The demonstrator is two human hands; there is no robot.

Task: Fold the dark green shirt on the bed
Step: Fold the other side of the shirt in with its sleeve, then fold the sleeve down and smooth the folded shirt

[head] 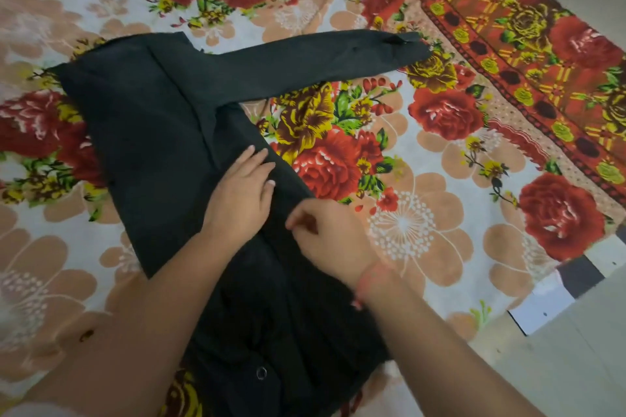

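Dark green shirt (152, 118) lies spread on the floral bedsheet (423, 152), its body running from upper left down toward you, under both your hands. Your left hand (242, 188) rests flat on it near the right edge, fingers (252, 159) straight and close together, holding nothing. Your right hand (327, 235) sits just beside it, nearer you, fingers curled tight, tips pinching cloth at the shirt's right edge; some blur there. Red thread (367, 283) on the right wrist. One sleeve (305, 61) stretches flat to the upper right, cuff on the sheet. Round fastener (261, 373) on the shirt's near part. Pale floor (559, 366) lower right.
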